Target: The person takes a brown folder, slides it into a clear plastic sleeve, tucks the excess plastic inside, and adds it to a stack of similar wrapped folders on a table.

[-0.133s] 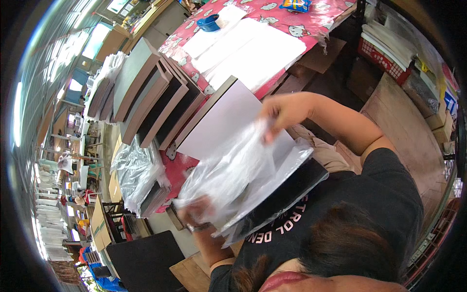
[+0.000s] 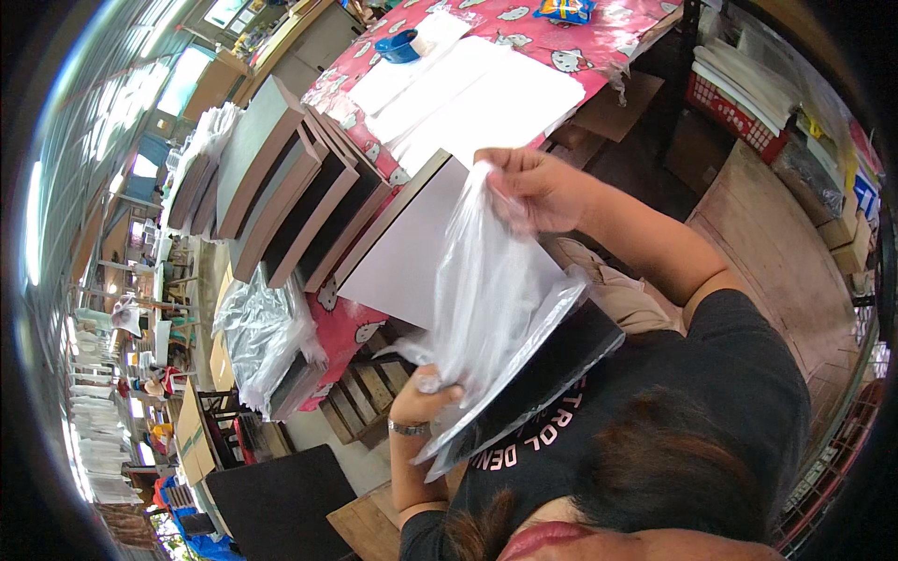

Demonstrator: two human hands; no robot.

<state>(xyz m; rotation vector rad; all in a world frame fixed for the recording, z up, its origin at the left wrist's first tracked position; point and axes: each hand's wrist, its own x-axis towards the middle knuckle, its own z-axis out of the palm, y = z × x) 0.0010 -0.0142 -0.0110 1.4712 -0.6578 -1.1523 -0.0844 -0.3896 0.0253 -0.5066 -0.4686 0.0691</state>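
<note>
Beyond the board (image 2: 554, 378), our left hand (image 2: 426, 397) and right hand (image 2: 538, 192) clasp plastic (image 2: 482, 271) at separate places, seemingly holding it spread.

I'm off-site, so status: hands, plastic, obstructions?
Left hand gripping plastic. Right hand pinching its upper end. Plastic gathered between hands, black slab alongside. No obstruction visible.

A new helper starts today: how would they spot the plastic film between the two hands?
Find the pink patterned table. Below it in the picture, before the black shirt, the right hand and left hand grip the whitish, see-through film. Unlike the clear plastic seen below the stacked slabs, it is held up.
</note>
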